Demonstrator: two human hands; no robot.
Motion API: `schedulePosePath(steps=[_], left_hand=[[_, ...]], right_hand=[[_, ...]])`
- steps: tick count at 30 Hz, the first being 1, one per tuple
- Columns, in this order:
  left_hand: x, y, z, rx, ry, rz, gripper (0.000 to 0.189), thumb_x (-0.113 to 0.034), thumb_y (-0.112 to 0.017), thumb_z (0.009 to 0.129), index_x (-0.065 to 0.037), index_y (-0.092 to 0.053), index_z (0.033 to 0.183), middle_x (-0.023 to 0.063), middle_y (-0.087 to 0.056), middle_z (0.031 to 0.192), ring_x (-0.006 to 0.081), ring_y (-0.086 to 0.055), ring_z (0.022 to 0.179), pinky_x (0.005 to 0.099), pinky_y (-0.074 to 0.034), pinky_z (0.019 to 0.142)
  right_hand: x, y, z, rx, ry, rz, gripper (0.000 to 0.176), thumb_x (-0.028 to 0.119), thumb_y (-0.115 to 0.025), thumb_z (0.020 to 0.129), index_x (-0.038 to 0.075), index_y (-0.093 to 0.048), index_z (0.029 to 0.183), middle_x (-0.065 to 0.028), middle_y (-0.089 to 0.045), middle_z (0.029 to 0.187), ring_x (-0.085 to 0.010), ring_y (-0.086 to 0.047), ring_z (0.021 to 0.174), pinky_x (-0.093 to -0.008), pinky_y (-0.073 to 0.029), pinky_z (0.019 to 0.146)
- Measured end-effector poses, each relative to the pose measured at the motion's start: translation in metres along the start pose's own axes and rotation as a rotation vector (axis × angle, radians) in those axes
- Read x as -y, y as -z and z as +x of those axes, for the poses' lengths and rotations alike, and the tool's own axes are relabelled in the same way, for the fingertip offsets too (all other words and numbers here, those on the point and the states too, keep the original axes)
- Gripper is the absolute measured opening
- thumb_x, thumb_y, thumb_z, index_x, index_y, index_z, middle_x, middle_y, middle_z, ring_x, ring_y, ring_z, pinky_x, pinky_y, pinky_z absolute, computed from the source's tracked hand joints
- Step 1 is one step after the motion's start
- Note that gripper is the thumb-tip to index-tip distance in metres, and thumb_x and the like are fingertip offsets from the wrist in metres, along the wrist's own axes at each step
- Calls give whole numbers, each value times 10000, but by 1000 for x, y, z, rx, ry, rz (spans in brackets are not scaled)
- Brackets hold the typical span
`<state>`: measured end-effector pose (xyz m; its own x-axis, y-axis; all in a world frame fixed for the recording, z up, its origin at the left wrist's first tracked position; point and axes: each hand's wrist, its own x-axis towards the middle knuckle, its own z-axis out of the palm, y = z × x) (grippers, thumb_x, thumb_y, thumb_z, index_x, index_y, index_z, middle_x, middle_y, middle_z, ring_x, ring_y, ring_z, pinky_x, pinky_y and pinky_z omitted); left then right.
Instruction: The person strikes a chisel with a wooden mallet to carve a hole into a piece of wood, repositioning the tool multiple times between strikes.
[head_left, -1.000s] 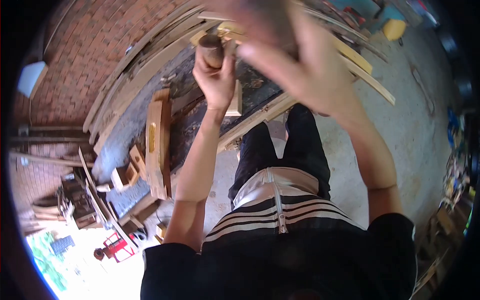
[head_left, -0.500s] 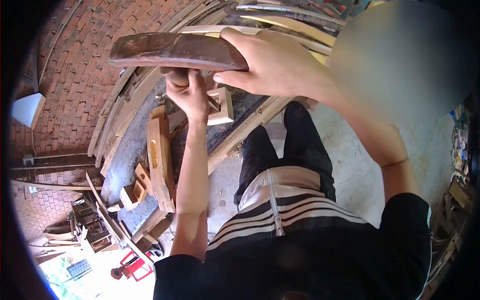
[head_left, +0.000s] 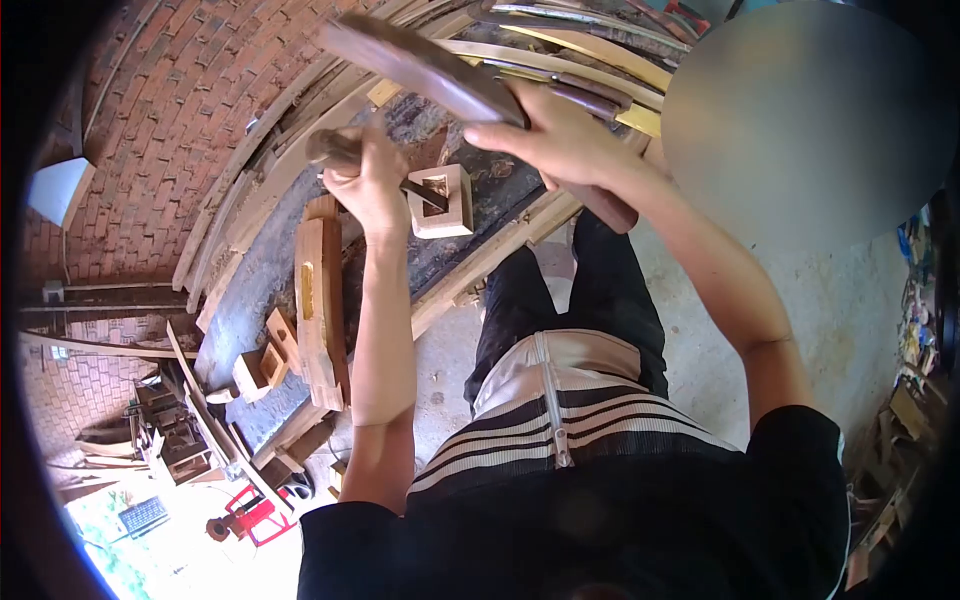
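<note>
My left hand (head_left: pixel 368 180) is closed around the wooden handle of a chisel (head_left: pixel 424 193). Its dark blade slants into the square recess of a pale wooden block (head_left: pixel 457 200) on the bench. Up and to the right, my right hand (head_left: pixel 560 135) grips a dark, bat-shaped wooden mallet (head_left: pixel 425 70). The mallet is tilted, its broad end up and left above the chisel handle and its lower end showing past my wrist. A gap separates the mallet from the chisel handle in this view.
A long mortised beam (head_left: pixel 318 300) lies left of my forearm. Beside it are small cut blocks (head_left: pixel 262 368). Long curved boards (head_left: pixel 240 225) line the bench's far side by a brick wall (head_left: pixel 200 110). A red stool (head_left: pixel 262 517) stands lower left. A blurred round patch hides the upper right.
The mallet has swung from nearly level to a steep tilt, its broad end lifting away from the chisel handle. My right hand has moved slightly right. The chisel blade shows more clearly in the block.
</note>
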<state>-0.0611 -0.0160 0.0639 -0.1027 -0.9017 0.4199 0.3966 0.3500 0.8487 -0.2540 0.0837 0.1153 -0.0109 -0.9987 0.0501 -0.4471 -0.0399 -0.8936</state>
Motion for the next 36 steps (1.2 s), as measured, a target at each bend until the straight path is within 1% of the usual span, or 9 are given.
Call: schedulePosePath(steps=[2,8,11,13,17,24,29,32,36], left_hand=[[3,16,8,-58,4,-49,213,-139,-670,944,-99,-542,778,-33,-481,580,42,-386,452,238,-322,395],[2,48,10,-448,-19,-18,329,-181,-628,999,-119,-458,725,-42,-383,532,63,-327,437,257,-252,413],[-5,54,9,-473,25,-82,364,-215,-627,1002,-135,-438,701,-39,-366,532,68,-298,440,265,-230,420],[-12,51,12,-477,34,-119,382,-284,-663,982,-139,-442,705,-36,-386,557,71,-310,447,256,-241,425],[-23,42,27,-345,-65,-56,448,-391,-734,922,-108,-471,697,-25,-462,600,76,-380,458,239,-312,382],[-11,32,20,-180,-271,33,476,-434,-671,958,-72,-491,707,32,-499,596,100,-431,418,260,-319,335],[-10,34,17,-7,-202,-105,511,-540,-507,1015,-41,-485,901,58,-475,578,127,-440,394,276,-341,348],[-8,33,13,-1,-194,9,609,-653,-518,957,-61,-513,815,54,-480,596,142,-436,399,282,-330,355],[-7,33,9,-4,-176,-3,609,-650,-514,960,-58,-507,818,53,-471,599,141,-438,401,282,-323,357]], right_hand=[[-41,-18,4,35,-171,-160,662,496,-676,896,-14,-510,1285,-131,-668,788,-183,-638,508,-333,-521,468],[-98,-74,-16,151,-272,-314,599,494,-659,874,18,-505,1203,-209,-711,826,-357,-708,640,-488,-573,687],[-104,-83,-25,100,-210,-552,568,472,-664,879,25,-487,1181,-244,-708,852,-438,-704,830,-540,-557,731],[-103,-86,-26,94,-217,-548,565,470,-664,879,25,-486,1177,-245,-706,845,-440,-704,820,-542,-558,727],[-108,-91,-29,58,-220,-538,558,464,-665,879,23,-482,1168,-250,-698,823,-451,-701,804,-550,-556,719],[-116,-97,-31,27,-230,-486,542,464,-662,880,34,-483,1156,-252,-695,809,-460,-698,794,-557,-553,710],[-119,-100,-32,2,-206,-481,533,471,-665,877,41,-485,1136,-244,-694,790,-462,-697,779,-560,-552,702],[-120,-100,-32,-8,-199,-492,539,476,-664,876,39,-483,1137,-246,-692,787,-463,-696,774,-560,-551,696],[-122,-102,-33,-12,-173,-495,590,484,-651,893,-4,-471,1171,-271,-673,765,-461,-684,753,-537,-544,672]])
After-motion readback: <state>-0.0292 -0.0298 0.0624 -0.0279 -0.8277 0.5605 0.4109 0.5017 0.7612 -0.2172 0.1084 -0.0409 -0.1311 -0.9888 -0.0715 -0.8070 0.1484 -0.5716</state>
